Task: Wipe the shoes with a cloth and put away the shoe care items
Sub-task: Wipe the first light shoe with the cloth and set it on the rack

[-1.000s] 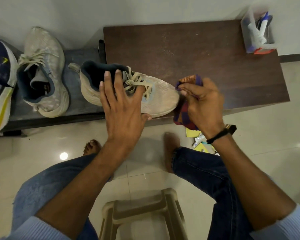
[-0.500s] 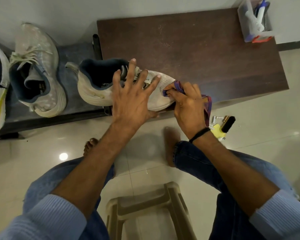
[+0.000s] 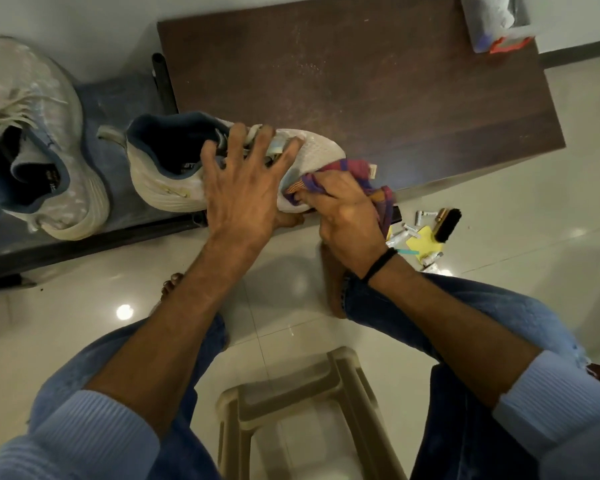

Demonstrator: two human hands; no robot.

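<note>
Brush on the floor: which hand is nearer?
Right. The right hand, holding the cloth at the shoe toe, is just short of the brush; the left hand holds the shoe's middle, farther off.

No text was legible. White print on the insole of the centre shoe (image 3: pixel 174 174) was too blurred to read; same for the tongue label of the shoe beside it (image 3: pixel 49 147).
</note>
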